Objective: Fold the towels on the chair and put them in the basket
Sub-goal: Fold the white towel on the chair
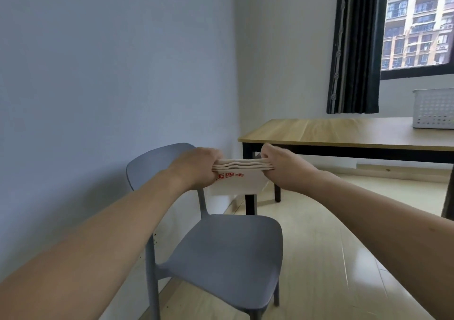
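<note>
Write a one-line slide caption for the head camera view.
Both hands, left and right, grip a folded white towel above a grey chair; white basket waits on the table.

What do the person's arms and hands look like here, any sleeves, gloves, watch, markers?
Both forearms are bare right up to the frame edge; no sleeve or cuff shows. The left hand and right hand are bare too: no gloves, and no rings, watch or wristband visible. No tape, markers or cables on either arm. The fingertips are hidden, so nails cannot be judged.

Cloth towel (242, 172); matt plastic chair (228, 251); wood-grain table (344, 130).
</note>
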The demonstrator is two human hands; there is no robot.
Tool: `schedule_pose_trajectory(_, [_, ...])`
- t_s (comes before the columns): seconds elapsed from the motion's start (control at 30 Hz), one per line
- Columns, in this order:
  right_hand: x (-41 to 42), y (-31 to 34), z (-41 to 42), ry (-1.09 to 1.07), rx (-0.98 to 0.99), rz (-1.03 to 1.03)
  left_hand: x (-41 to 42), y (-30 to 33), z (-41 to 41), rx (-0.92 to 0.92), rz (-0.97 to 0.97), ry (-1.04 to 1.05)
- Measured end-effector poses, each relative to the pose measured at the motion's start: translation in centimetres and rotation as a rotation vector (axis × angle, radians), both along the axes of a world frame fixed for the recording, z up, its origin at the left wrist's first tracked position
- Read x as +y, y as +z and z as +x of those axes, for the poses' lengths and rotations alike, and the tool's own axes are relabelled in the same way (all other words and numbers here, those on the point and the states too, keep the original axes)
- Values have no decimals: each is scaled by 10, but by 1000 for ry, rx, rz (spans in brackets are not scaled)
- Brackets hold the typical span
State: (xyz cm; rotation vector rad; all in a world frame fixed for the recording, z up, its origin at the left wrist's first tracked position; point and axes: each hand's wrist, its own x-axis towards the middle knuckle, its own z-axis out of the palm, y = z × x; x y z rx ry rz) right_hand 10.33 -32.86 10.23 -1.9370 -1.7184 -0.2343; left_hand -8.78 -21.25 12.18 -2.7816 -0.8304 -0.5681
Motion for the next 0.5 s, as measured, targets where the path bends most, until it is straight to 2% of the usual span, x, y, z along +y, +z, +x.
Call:
schedule_pose_trajectory(0.13, [-1, -70, -5, 5, 61, -320, -8, -63, -6, 238, -231, 23])
schedule_pose_trajectory(0.27, [-10, -152, -21, 33, 41, -897, -18, -163, -6, 603, -633, 57])
schedule_pose_trajectory(0.33, [-11, -177, -26, 50, 123, -1110, -20, -194, -5, 775, -782, 60])
schedule_pose_trajectory(0.4, [-9, -182, -23, 32, 189, -1182, -15, -204, -3, 801, -866, 59])
schedule_pose_trajectory(0.5, [4, -174, -6, 0, 270, -1166, 9, -202, 0, 612, -1036, 64])
